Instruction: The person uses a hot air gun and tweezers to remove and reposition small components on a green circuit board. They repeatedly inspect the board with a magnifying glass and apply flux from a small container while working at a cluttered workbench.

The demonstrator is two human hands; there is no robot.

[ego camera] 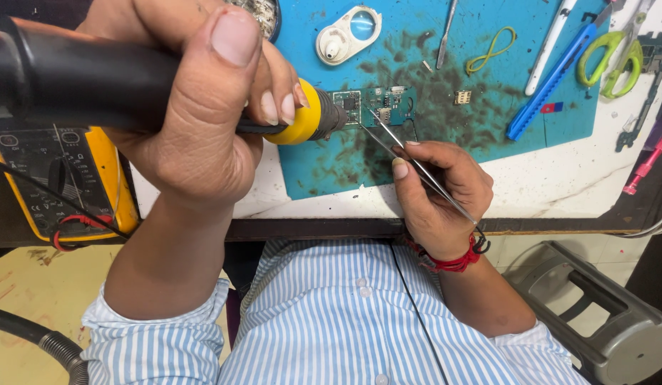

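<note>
The small green circuit board [377, 107] lay on the blue mat [488, 121] on the counter [559, 182]; it looked light, thin and fragile, best steadied by its edges. The right hand [438, 196] pinched tweezers [409, 160] at it; the left hand [202, 107] gripped the hot-air tool [131, 85].
</note>
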